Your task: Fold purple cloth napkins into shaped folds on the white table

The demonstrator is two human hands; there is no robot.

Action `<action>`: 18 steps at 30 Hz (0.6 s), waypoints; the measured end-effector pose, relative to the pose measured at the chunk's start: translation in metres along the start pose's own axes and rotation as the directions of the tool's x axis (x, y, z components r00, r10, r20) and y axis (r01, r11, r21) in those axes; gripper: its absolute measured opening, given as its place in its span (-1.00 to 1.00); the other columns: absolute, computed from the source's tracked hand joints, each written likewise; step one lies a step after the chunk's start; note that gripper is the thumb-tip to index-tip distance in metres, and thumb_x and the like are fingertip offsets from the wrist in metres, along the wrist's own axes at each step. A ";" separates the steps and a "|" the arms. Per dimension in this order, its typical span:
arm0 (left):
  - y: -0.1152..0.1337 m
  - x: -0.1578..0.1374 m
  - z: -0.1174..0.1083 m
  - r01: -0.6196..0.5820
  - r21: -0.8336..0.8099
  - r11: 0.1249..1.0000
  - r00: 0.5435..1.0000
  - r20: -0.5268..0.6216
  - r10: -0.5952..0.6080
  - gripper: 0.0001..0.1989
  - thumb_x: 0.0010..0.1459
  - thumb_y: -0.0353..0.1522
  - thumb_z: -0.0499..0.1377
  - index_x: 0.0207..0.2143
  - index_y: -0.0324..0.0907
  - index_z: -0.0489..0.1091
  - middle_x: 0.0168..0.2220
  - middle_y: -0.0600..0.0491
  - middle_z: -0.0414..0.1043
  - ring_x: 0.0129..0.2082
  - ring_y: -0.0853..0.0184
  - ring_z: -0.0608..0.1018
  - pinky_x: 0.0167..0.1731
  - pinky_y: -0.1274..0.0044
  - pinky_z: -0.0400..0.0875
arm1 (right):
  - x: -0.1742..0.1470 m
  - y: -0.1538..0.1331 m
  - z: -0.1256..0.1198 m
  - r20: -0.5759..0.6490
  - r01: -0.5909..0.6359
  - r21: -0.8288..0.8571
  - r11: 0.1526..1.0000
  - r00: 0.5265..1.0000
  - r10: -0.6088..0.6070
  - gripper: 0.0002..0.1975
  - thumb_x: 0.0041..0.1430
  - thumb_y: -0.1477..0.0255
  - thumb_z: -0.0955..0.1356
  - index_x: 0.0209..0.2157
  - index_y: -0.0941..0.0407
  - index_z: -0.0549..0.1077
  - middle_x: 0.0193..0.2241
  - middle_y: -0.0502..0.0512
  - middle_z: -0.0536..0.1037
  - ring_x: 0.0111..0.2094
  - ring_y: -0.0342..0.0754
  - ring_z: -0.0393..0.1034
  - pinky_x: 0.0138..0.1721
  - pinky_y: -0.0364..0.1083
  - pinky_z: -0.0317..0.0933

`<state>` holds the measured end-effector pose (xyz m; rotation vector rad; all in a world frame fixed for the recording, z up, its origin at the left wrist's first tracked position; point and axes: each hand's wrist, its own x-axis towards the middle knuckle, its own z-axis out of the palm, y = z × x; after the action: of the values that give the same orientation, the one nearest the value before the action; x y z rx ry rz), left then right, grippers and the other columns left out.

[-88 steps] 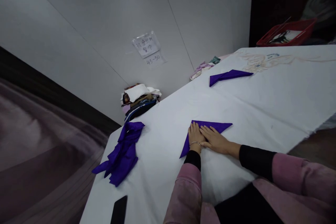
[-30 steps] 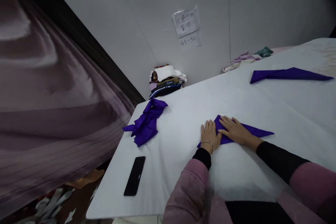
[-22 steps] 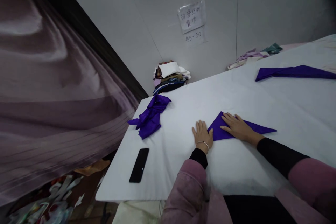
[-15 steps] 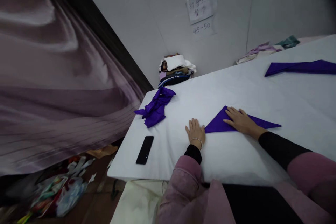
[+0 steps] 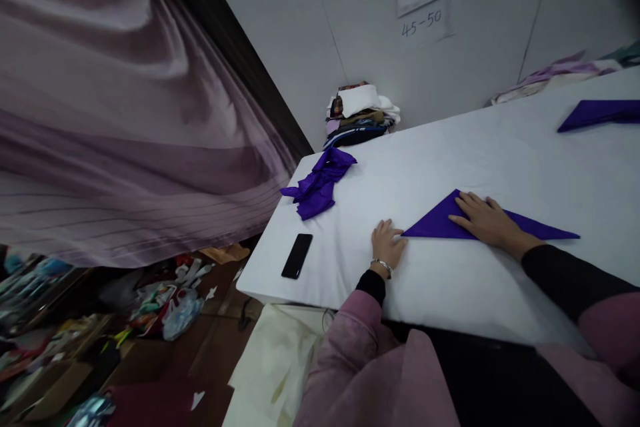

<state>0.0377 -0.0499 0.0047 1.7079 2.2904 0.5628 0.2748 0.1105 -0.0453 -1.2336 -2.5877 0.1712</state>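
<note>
On white table [image 5: 425, 160], comprises purple cloth [image 5: 437, 221] folded triangular, right hand [image 5: 487, 219] spread flat across, left hand [image 5: 390, 245] half-curled at tip, grip unclear.

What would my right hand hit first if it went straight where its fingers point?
Your right hand would likely cross bare white tabletop and meet the clothes stack; depth is unclear.

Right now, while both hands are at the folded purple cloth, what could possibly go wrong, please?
Slipping layers: the right hand lies spread on the folded purple cloth; if it slides, the layers might shift or crease.

Crooked corner: the left hand is at the cloth's left tip, so a tug there could skew the triangle.

Falling phone: the black phone lies near the left edge of the white-covered table; a wide left-arm sweep might knock it off.
</note>
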 end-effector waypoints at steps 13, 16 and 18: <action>-0.003 0.014 0.000 -0.075 -0.006 0.997 0.997 0.035 0.075 -0.85 0.17 -0.36 0.13 -0.25 0.00 0.48 0.17 0.19 0.26 0.25 0.29 0.14 0.24 0.27 0.06 | 0.000 -0.001 -0.001 -0.003 -0.009 -0.009 1.000 1.000 0.009 -0.21 0.18 -0.07 -0.02 0.25 0.18 0.10 0.25 0.26 0.10 0.26 0.22 -0.10 0.18 0.27 -0.15; -0.001 0.012 -0.002 -0.078 0.011 0.997 0.996 0.043 0.077 -0.82 0.18 -0.39 0.10 -0.23 0.00 0.47 0.15 0.19 0.28 0.25 0.28 0.14 0.24 0.23 0.06 | -0.001 -0.001 -0.002 0.008 -0.017 -0.015 1.000 1.000 0.017 -0.21 0.18 -0.06 -0.01 0.25 0.18 0.09 0.26 0.25 0.09 0.26 0.21 -0.11 0.19 0.25 -0.15; -0.001 0.012 -0.002 -0.081 0.011 0.997 0.996 0.039 0.080 -0.81 0.17 -0.41 0.10 -0.23 -0.01 0.47 0.15 0.19 0.29 0.25 0.28 0.15 0.24 0.23 0.06 | -0.001 -0.001 -0.002 0.013 -0.016 -0.021 1.000 1.000 0.017 -0.21 0.18 -0.07 -0.01 0.25 0.17 0.09 0.26 0.25 0.08 0.27 0.20 -0.12 0.19 0.25 -0.16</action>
<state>0.0328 -0.0393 0.0062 1.8081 2.2119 0.5268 0.2753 0.1089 -0.0435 -1.2655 -2.5981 0.1565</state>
